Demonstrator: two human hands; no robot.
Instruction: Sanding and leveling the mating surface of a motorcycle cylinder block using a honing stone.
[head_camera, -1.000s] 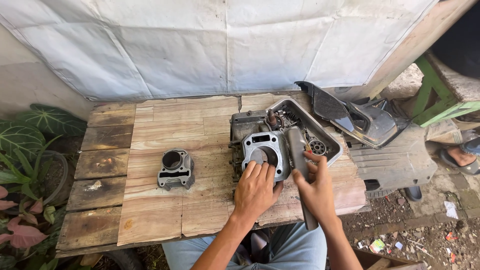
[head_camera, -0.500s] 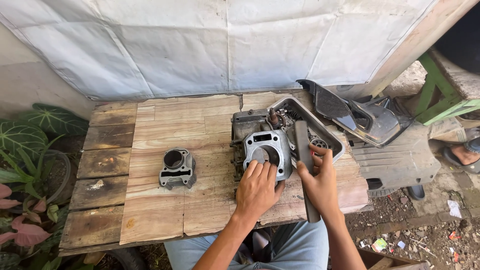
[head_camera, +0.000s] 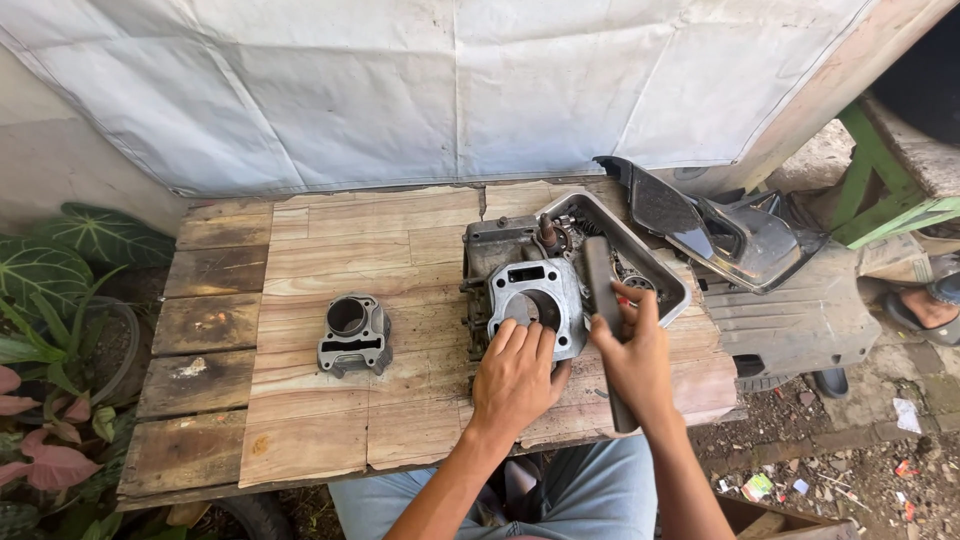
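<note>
A grey metal engine cylinder block (head_camera: 538, 300) with a round bore lies on the wooden plank table (head_camera: 330, 420), on top of a larger engine case (head_camera: 490, 250). My left hand (head_camera: 515, 375) rests flat on its near edge, fingers over the rim of the bore. My right hand (head_camera: 635, 360) grips a long dark flat bar (head_camera: 603, 290) that stands just right of the block, its lower end (head_camera: 622, 415) showing below my hand. A second, smaller cylinder part (head_camera: 352, 333) sits alone to the left on the planks.
A metal tray (head_camera: 665, 275) with small engine parts sits behind the block. Black plastic body panels (head_camera: 740, 235) lie off the table's right end. A white tarp (head_camera: 450, 90) hangs behind. Leafy plants (head_camera: 50, 300) stand left. Another person's sandalled foot (head_camera: 925, 305) is at far right.
The bar in my right hand has shifted slightly, its top now closer to the block's right edge. My left hand stays on the block. The view has drifted a little.
</note>
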